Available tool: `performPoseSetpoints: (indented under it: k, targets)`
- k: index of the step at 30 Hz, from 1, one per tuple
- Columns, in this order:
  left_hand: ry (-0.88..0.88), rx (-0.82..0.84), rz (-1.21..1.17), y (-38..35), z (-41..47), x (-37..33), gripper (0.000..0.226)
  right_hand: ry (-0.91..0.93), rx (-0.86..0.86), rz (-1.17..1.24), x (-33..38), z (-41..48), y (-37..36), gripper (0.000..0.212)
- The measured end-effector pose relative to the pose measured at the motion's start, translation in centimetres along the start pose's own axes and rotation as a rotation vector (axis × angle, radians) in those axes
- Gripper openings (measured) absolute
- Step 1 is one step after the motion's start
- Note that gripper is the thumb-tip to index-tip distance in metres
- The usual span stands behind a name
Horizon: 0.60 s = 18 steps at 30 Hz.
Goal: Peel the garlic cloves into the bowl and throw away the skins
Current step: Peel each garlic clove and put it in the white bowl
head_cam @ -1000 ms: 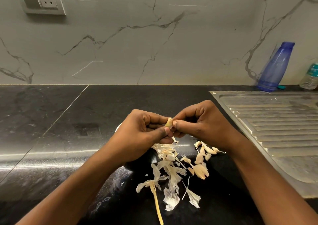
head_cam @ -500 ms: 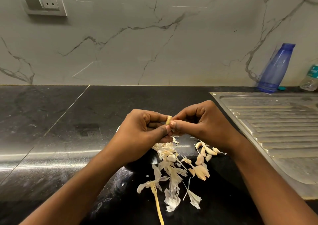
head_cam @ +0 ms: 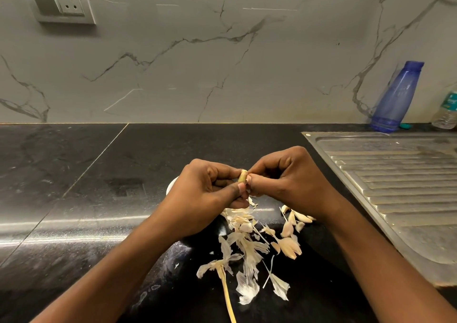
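— Where is the garlic clove (head_cam: 242, 175)?
— Pinched above the counter (head_cam: 99, 174); the left hand (head_cam: 205, 194) and right hand (head_cam: 289, 181) both curl round it, hiding most of it.
— And the bowl (head_cam: 171, 185)?
— Only a white sliver of rim shows behind the left hand; skins (head_cam: 247, 248) lie scattered just below.

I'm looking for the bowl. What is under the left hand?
A bowl: only its white rim shows beside the left hand, which covers the inside. Garlic skins lie nearer the camera.
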<state>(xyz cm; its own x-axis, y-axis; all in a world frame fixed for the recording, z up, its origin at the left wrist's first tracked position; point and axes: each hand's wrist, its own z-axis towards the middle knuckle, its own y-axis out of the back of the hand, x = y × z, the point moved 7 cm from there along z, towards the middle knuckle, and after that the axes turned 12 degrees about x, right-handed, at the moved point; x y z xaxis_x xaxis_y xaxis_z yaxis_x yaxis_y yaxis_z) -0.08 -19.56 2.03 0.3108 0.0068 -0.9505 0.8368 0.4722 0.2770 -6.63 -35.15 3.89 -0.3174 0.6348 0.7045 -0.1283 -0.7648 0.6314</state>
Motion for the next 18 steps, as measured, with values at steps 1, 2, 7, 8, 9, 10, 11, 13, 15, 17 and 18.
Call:
performPoseSetpoints:
  k: [1, 2, 7, 8, 9, 10, 11, 13, 15, 17, 18]
  targets:
    - [-0.004, 0.002, -0.002, -0.02, 0.02, 0.0, 0.025, 0.006, -0.014, 0.0, 0.06, 0.0, 0.0, 0.009]
    - [-0.008, 0.006, -0.011, -0.05, 0.04, -0.02, 0.024, 0.01, -0.029, 0.005, 0.13, -0.01, 0.04, 0.011]
    - [-0.006, 0.051, -0.146, -0.26, 0.06, -0.27, 0.023, 0.014, -0.063, 0.023, 0.27, -0.09, 0.56, 0.006]
    - [-0.004, 0.065, -0.182, -0.33, 0.07, -0.35, 0.023, 0.015, -0.066, 0.03, 0.34, -0.1, 0.63, 0.006]
    - [-0.001, 0.077, -0.212, -0.39, 0.05, -0.47, 0.023, 0.018, -0.07, 0.035, 0.39, -0.09, 0.68, 0.006]
    - [0.001, 0.087, -0.235, -0.44, 0.0, -0.58, 0.023, 0.02, -0.074, 0.037, 0.47, -0.1, 0.72, 0.007]
    - [0.003, 0.094, -0.253, -0.45, -0.06, -0.64, 0.023, 0.021, -0.08, 0.039, 0.53, -0.1, 0.76, 0.009]
    - [0.006, 0.105, -0.284, -0.44, -0.1, -0.68, 0.023, 0.023, -0.088, 0.052, 0.63, -0.14, 0.88, 0.01]
    - [0.02, 0.11, -0.302, -0.34, -0.09, -0.66, 0.025, 0.026, -0.084, 0.072, 0.72, -0.22, 0.98, 0.009]
    - [0.028, 0.101, -0.27, -0.09, -0.03, -0.65, 0.028, 0.024, -0.074, 0.084, 0.8, -0.29, 0.98, 0.009]
    - [0.017, 0.083, -0.217, 0.12, -0.02, -0.7, 0.027, 0.019, -0.069, 0.091, 0.82, -0.33, 0.97, 0.008]
